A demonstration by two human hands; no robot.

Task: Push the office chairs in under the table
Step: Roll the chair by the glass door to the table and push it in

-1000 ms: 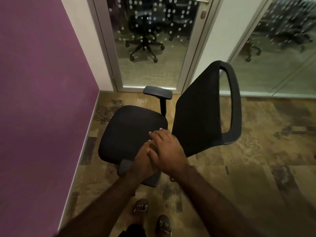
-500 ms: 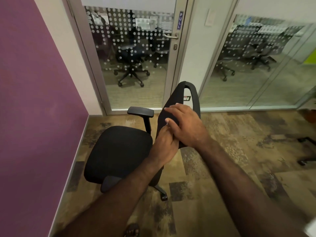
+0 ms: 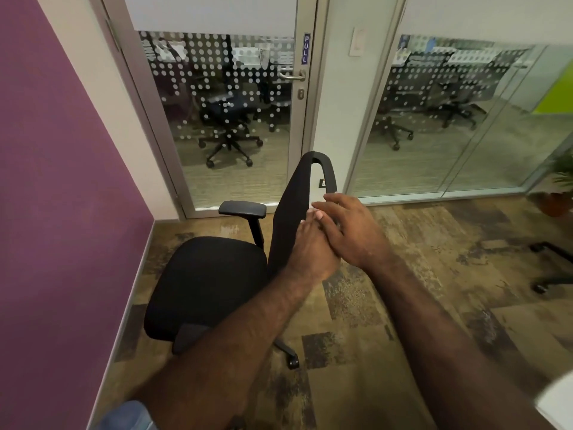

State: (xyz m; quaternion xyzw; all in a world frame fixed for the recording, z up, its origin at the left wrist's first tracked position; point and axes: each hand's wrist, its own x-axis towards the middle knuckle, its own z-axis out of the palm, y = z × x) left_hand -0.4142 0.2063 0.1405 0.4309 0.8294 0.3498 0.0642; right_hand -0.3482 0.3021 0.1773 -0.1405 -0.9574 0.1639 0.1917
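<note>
office chair (image 3: pixel 210 283) faces left (backrest upright) — both hands (image 3: pixel 338 240) rest open against it.

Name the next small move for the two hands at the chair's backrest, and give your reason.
Probably close both hands round the backrest edge. The left hand and right hand lie on it with fairly straight fingers, no firm grip yet, and the chair stands by the purple wall, no table in view.

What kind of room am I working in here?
Most likely an office, perhaps a meeting room. A black swivel office chair stands on patterned carpet tiles; a glass door marked PULL and glass partitions show more office chairs beyond. Both hands are at the chair's backrest.
</note>
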